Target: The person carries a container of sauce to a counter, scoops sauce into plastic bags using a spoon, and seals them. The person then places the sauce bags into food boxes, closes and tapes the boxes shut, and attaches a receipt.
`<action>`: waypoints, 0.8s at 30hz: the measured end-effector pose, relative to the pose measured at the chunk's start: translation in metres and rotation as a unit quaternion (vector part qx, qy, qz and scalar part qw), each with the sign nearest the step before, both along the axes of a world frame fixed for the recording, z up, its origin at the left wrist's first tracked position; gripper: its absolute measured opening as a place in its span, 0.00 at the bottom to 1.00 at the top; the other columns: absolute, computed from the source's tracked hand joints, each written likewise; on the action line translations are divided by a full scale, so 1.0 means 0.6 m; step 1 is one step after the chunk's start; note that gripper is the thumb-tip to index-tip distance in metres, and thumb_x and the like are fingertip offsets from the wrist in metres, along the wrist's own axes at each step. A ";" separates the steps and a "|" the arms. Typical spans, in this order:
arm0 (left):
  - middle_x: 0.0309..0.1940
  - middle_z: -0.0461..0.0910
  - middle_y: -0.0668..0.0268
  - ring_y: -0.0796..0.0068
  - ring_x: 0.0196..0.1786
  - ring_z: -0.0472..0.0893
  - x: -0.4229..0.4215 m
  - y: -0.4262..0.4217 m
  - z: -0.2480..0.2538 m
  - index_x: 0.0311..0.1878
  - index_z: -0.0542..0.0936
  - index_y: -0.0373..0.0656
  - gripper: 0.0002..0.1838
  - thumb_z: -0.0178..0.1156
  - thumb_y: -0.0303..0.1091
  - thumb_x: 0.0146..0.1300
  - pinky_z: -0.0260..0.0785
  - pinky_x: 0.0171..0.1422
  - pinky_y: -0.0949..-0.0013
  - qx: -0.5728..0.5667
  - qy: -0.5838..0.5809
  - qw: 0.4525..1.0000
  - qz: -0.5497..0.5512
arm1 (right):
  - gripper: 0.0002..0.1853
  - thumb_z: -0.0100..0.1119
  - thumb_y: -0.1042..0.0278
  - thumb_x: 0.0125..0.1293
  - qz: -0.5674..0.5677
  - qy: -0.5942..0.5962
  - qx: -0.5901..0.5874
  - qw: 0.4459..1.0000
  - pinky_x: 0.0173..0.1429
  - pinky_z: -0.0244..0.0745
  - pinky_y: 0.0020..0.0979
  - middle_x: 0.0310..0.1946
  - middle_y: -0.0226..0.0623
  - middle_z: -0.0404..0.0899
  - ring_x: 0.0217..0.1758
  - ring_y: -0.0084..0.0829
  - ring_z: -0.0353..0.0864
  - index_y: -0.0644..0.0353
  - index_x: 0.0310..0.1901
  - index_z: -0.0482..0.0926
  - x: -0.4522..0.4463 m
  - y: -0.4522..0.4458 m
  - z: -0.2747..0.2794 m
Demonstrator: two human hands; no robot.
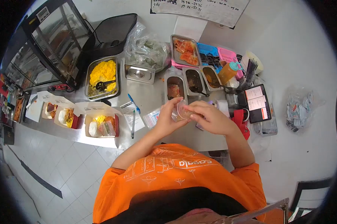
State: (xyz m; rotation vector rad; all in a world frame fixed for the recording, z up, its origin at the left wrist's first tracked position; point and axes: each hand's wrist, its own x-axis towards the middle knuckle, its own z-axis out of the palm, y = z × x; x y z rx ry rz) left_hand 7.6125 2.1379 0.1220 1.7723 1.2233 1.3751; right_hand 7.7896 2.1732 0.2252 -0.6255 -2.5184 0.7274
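Over the front of the steel counter, my left hand is closed around a small clear plastic cup, which is tilted. My right hand meets it from the other side, its thumb and fingers pinched at the rim. Whether a separate lid is between the fingers is too small to tell. Just behind the hands is a steel pan of reddish sauce. A pan of dark sauce with a ladle and a narrower pan of orange-brown sauce adjoin it.
Open meal boxes line the left front edge. Behind them sits a tray of scrambled egg. Pens lie on paper left of my hands. A tablet, red tape dispenser and sauce bottle stand right.
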 end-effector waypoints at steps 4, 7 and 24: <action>0.56 0.69 0.58 0.65 0.59 0.70 0.002 0.001 -0.003 0.60 0.65 0.37 0.40 0.74 0.34 0.43 0.61 0.64 0.64 0.002 -0.032 0.999 -0.010 | 0.13 0.56 0.76 0.60 -0.050 -0.020 -0.060 0.997 0.39 0.72 0.29 0.33 0.39 0.78 0.35 0.30 0.78 0.63 0.48 0.75 -0.003 0.008 0.014; 0.55 0.70 0.58 0.65 0.59 0.70 0.003 0.002 -0.002 0.60 0.65 0.37 0.40 0.74 0.34 0.43 0.61 0.63 0.64 0.001 -0.025 1.000 -0.006 | 0.07 0.57 0.76 0.59 -0.086 -0.004 -0.157 0.984 0.35 0.70 0.28 0.28 0.37 0.77 0.29 0.26 0.76 0.63 0.40 0.75 -0.016 0.012 0.024; 0.50 0.73 0.56 0.58 0.54 0.73 0.009 0.007 -0.001 0.58 0.66 0.40 0.39 0.74 0.36 0.42 0.65 0.57 0.60 0.032 -0.046 0.998 0.027 | 0.09 0.59 0.80 0.53 -0.057 -0.058 -0.125 0.989 0.38 0.71 0.26 0.29 0.36 0.77 0.32 0.27 0.78 0.65 0.38 0.74 -0.045 0.032 0.052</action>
